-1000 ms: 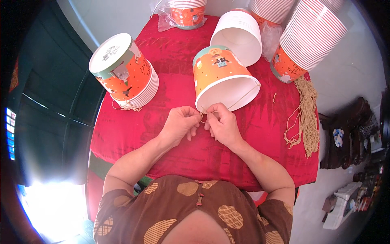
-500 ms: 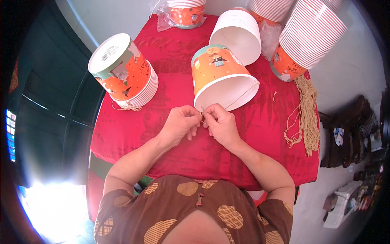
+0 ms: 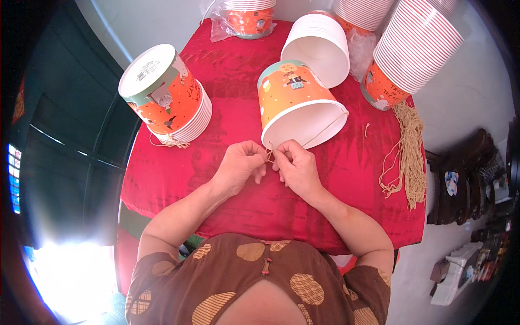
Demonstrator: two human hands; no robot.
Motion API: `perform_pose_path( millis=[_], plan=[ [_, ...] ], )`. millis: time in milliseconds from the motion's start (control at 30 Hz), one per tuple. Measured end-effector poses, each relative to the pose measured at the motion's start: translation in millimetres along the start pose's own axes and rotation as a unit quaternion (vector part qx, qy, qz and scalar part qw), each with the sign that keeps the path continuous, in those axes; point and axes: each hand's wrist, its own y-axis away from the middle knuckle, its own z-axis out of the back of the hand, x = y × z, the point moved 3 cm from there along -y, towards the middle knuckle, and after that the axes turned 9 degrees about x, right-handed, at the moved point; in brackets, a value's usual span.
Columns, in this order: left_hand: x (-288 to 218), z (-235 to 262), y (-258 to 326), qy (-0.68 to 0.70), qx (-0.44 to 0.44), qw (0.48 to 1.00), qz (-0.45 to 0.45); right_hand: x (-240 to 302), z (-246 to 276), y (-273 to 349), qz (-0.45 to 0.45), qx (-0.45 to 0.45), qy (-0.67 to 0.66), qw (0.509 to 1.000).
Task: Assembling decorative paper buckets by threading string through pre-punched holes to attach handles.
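An orange paper bucket (image 3: 292,89) with a white rim lies tilted on its side, its mouth toward me. A thin tan string (image 3: 328,128) runs from the right side of its rim across the opening to the near rim. At that near rim, my left hand (image 3: 242,167) pinches the string between thumb and fingers. Close beside it, my right hand (image 3: 296,167) also pinches the string, and a small loop shows between the two. Both hands are closed, and the fingertips partly hide the string's end.
Upside-down nested buckets (image 3: 162,95) stand at the left, string at their base. A white-mouthed bucket (image 3: 317,49) lies behind. Tall bucket stacks (image 3: 414,49) and a plastic-wrapped stack (image 3: 250,20) stand at the back. A bundle of tan strings (image 3: 410,157) hangs over the red-covered table's (image 3: 179,168) right side.
The bucket has shifted very slightly to the right. My hands stay at its near rim, fingers slightly moved, and the string loop between them shows more openly.
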Motion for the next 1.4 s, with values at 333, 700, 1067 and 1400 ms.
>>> perform_pose_path(
  millis=[333,700,1067,1400],
  plan=[
    [-1.8,-1.5,0.0,0.007,0.002,1.000,-0.028,0.0,-0.2,1.3,-0.002,-0.005,0.044,0.999],
    [0.4,-1.7,-1.1,0.002,0.011,1.000,-0.025,0.7,-1.2,1.5,-0.034,0.010,0.019,0.999],
    [-1.6,-4.0,-0.7,-0.006,0.006,1.000,-0.021,-3.7,-0.1,1.1,0.001,0.007,0.055,0.998],
    [-1.7,-3.5,0.1,-0.019,0.017,1.000,-0.008,0.1,0.1,-1.1,0.002,-0.003,0.076,0.997]
  ],
)
